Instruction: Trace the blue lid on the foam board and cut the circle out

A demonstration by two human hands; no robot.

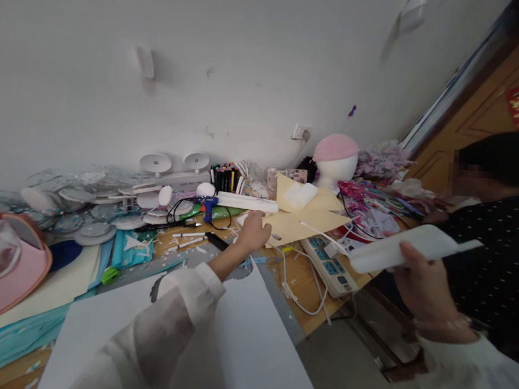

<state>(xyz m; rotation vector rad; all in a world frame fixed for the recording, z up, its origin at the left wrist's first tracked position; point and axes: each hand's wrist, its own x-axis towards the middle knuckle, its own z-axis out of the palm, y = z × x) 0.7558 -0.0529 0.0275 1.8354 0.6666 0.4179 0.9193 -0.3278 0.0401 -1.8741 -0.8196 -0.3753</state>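
Observation:
Stretched forward over the cluttered table (286, 291), my left hand (254, 232) has its fingers curled down and closed beside a small white object; whatever they grip is hidden. White tubes or rolled sheets (247, 202) lie just beyond it, and a blue glue gun (207, 207) with a black cable is to its left. My right hand (426, 283) is raised at the right, off the table edge, closed around a smooth, white, rolled or bottle-like piece (397, 251). A thin white strip sticks out from its right end. Large white sheets (254, 336) lie below my left arm.
A power strip (329, 267) and white cables lie at the table's right. Behind are yellow card (310, 225), a mannequin head (335, 164) with a pink band and several markers (225, 178). White discs (94, 198) and a pink cap (10, 266) fill the left. A person (500, 247) sits at right.

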